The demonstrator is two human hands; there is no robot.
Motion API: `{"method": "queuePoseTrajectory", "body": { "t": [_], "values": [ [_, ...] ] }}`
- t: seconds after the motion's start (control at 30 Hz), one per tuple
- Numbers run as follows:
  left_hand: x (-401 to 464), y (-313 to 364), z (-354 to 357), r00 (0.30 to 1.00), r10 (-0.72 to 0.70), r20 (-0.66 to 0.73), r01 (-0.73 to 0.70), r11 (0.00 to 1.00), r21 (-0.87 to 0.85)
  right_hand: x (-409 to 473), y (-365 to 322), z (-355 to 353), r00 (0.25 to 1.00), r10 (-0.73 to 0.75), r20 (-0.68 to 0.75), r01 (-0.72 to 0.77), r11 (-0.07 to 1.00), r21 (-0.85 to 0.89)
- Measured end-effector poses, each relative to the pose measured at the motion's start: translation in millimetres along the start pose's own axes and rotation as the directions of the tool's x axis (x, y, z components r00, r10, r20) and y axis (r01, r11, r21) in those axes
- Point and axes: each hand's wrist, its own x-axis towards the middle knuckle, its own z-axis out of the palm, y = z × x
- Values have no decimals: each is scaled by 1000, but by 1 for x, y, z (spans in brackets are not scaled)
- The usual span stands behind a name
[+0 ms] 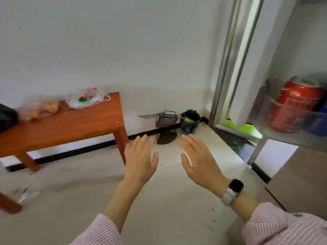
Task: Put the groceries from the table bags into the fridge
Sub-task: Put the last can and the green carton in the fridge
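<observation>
My left hand [139, 160] and my right hand [200, 161] are held out over the floor, palms down, fingers spread, holding nothing. To the left stands an orange wooden table [70, 124]. On it lie a clear plastic bag [86, 98] with red and green items, a second clear bag [39, 108] with yellowish food, and a black bag [6, 117] at the frame's left edge. At the right, the open fridge door shelf [290, 137] holds a red can [295, 105] and a blue item [318, 121] beside it.
A dark wire rack [166, 128] and a small bin [190, 121] lined with a black bag stand against the wall between table and fridge. A crumpled white wrapper [26, 194] lies on the floor at the left. A metal door frame [228, 68] rises at right.
</observation>
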Motion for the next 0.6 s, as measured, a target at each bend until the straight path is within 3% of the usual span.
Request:
{"method": "queuePoseTrajectory", "body": {
  "t": [0.1, 0.33, 0.6],
  "values": [
    [-3, -70, -1, 996, -85, 20, 85, 996, 34, 40, -44, 63, 987, 24, 156, -25, 1000, 10],
    [18, -245, -15, 975, -220, 18, 220, 975, 13, 154, -150, 182, 958, -52, 283, 6, 987, 162],
    [68, -372, 2, 950, -311, 34, 312, 949, -40, 251, -186, 272, 925, -19, 380, -92, 958, 273]
  ]
}}
